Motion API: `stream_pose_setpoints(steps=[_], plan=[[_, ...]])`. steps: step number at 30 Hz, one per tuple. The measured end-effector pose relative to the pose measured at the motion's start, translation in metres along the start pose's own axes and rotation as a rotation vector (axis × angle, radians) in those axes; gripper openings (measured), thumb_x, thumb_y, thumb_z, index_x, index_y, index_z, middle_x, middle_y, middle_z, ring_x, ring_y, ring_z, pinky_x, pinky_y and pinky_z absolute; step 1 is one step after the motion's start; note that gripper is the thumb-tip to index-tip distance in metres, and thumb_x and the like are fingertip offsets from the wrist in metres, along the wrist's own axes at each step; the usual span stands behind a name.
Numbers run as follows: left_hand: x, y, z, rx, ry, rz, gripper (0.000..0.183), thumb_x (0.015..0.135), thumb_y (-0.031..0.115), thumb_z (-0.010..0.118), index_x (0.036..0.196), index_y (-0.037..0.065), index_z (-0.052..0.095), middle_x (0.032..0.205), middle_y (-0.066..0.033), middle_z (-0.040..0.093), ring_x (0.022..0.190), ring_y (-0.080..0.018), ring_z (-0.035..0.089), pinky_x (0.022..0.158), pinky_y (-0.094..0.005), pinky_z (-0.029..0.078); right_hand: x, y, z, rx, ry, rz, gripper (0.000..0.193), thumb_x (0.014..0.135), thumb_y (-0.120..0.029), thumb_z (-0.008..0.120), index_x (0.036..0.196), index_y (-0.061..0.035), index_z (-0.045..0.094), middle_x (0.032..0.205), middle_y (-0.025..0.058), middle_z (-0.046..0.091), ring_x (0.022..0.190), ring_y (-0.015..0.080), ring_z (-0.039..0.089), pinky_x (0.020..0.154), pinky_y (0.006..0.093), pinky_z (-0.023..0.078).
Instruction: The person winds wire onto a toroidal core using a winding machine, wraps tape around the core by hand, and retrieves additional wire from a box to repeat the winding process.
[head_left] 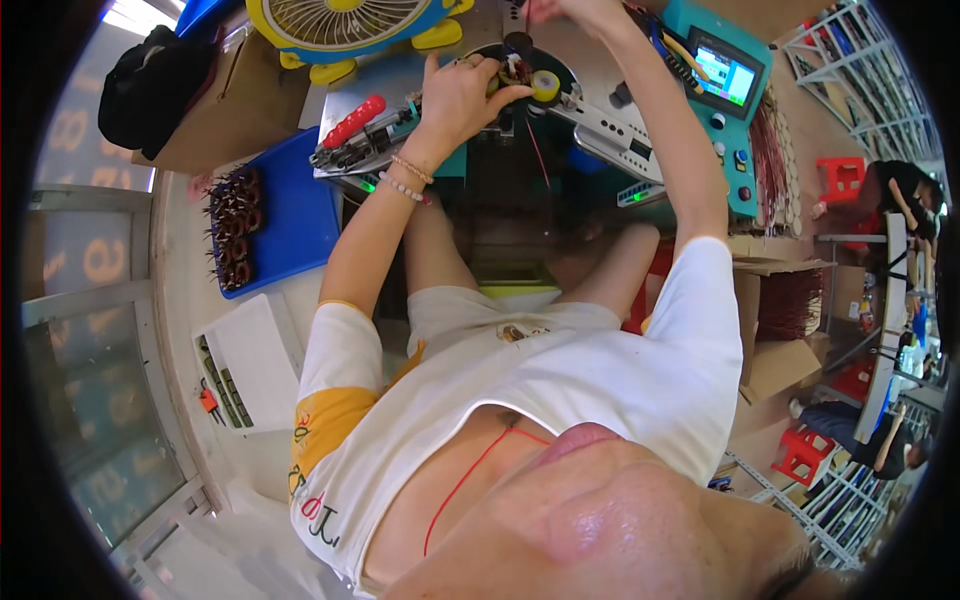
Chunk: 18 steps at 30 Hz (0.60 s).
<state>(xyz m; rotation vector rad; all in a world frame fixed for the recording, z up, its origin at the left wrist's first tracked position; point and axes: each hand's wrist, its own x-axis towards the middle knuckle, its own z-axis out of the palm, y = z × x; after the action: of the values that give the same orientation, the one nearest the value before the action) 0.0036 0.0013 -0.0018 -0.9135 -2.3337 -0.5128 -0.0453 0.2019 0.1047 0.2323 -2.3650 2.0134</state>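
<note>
My left hand (462,102) reaches over the winding machine's head, its thumb and fingers around a small copper-coloured ring coil (514,70). One finger of that hand sticks up, away from the others. Beside the thumb is a yellow roller (545,86). My right hand (580,10) is raised at the top edge of the view, partly cut off. Its fingers are pinched at the upper end of a thin dark red wire (528,20) above the coil. Another length of red wire (540,150) hangs below the machine head between my knees.
A blue tray (300,220) with several wound coils (235,225) lies at the left. A yellow-and-blue fan (345,22) stands behind. The teal control box (742,165) has a lit screen. Red-handled clamp (355,122) is by my left wrist. People sit at benches far right.
</note>
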Motion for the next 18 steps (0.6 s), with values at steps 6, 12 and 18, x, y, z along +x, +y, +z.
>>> stream_pose_setpoints(steps=[6,12,18], plan=[[-0.004,0.001,0.006,-0.082,0.017,-0.045,0.049,0.083,0.059,0.064,0.085,0.01,0.068,0.08,-0.007,0.066,0.076,-0.028,0.067,0.095,-0.0545,0.04,0.027,0.027,-0.009,0.027,-0.198,-0.015,0.017,0.099,-0.01,0.046,0.115,-0.0062,0.051,0.086,0.013,0.069,0.064,0.0142,0.064,0.05,0.0222,0.046],[-0.003,0.002,-0.001,-0.056,-0.022,-0.073,0.047,0.082,0.057,0.066,0.085,0.011,0.067,0.08,-0.0069,0.066,0.076,-0.0279,0.067,0.095,-0.057,0.038,-0.008,-0.003,0.005,0.53,-0.78,-0.375,0.027,0.102,-0.031,0.053,0.097,-0.0051,0.057,0.079,0.0055,0.06,0.066,0.0196,0.068,0.056,0.0279,0.056],[0.0,0.005,-0.002,-0.052,-0.074,-0.099,0.047,0.082,0.056,0.067,0.086,0.01,0.067,0.083,-0.0068,0.067,0.078,-0.0289,0.067,0.092,-0.0552,0.041,0.035,0.037,0.042,0.144,-0.107,0.229,0.053,0.098,-0.058,0.046,0.08,-0.0089,0.054,0.067,0.003,0.055,0.054,0.0235,0.065,0.045,0.0322,0.052]])
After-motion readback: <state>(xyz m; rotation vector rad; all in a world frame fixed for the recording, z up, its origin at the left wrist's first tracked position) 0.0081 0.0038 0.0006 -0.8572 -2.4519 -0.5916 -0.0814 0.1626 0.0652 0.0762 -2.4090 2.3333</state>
